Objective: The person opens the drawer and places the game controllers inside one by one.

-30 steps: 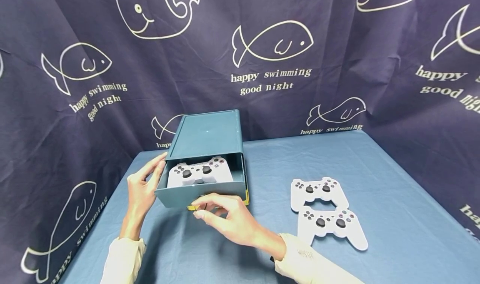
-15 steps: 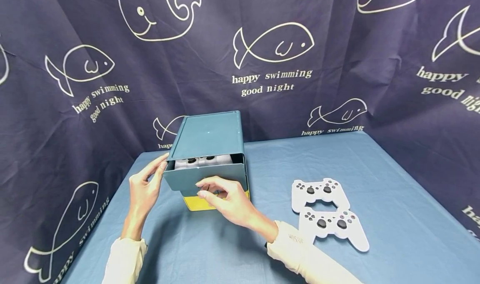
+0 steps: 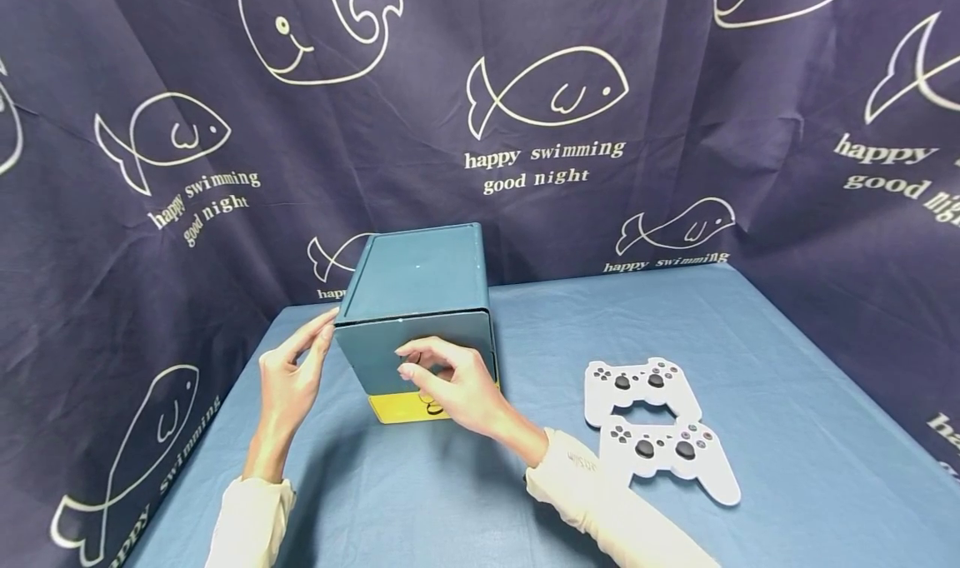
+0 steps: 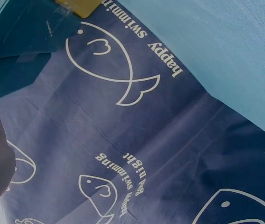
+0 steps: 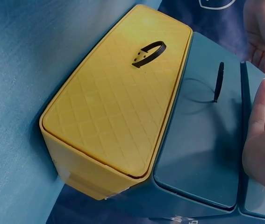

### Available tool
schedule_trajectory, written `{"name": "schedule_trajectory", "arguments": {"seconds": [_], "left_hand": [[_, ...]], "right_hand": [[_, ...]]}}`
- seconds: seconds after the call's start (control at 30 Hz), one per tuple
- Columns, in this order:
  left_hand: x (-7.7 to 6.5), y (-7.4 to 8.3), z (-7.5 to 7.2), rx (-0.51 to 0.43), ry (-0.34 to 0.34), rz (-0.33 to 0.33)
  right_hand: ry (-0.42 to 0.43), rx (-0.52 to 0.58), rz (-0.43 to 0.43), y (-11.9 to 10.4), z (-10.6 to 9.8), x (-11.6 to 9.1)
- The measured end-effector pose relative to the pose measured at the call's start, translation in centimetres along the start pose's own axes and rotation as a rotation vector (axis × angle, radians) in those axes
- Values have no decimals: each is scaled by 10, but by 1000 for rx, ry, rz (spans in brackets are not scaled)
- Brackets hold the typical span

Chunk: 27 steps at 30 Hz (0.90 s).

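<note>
A teal and yellow drawer cabinet [image 3: 416, 268] stands at the back of the table. Its top teal drawer [image 3: 367, 360] is closed, hiding the white game controller seen in it before. My right hand [image 3: 459, 389] has its fingertips on that drawer's front, beside its handle. The right wrist view shows those fingers fairly straight against the panel. My left hand [image 3: 288, 385] touches the cabinet's left front corner with extended fingers and thumb. Below are another teal drawer [image 5: 193, 135] with a black loop handle [image 5: 219, 81] and a yellow drawer [image 5: 109, 102], both closed.
Two white game controllers lie on the blue tablecloth [image 3: 555, 343] to the right, the back one [image 3: 639, 375] touching or overlapped by the front one [image 3: 663, 449]. A dark blue fish-print curtain [image 3: 420, 151] rises behind and along both sides.
My right hand has pushed the top drawer inward from partly pulled out to closed, and the controller inside has gone from sight. My left hand has stayed at the cabinet's corner.
</note>
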State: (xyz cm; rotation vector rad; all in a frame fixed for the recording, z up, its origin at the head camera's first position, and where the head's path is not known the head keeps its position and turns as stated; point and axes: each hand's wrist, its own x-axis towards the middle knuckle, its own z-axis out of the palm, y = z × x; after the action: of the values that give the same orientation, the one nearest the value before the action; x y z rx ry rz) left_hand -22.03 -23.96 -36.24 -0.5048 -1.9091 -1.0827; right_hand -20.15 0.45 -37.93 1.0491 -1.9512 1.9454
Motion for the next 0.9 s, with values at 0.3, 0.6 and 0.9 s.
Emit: {"name": "schedule_trajectory", "arguments": {"seconds": [0.3, 0.6, 0.9], "left_hand": [[0, 0, 0, -3, 2, 8], [0, -1, 0, -2, -5, 6], [0, -2, 0, 3, -6, 9]], "right_hand": [[3, -2, 13, 1, -1, 5], [15, 0, 21, 3, -1, 5], [25, -22, 25, 2, 0, 6]]}}
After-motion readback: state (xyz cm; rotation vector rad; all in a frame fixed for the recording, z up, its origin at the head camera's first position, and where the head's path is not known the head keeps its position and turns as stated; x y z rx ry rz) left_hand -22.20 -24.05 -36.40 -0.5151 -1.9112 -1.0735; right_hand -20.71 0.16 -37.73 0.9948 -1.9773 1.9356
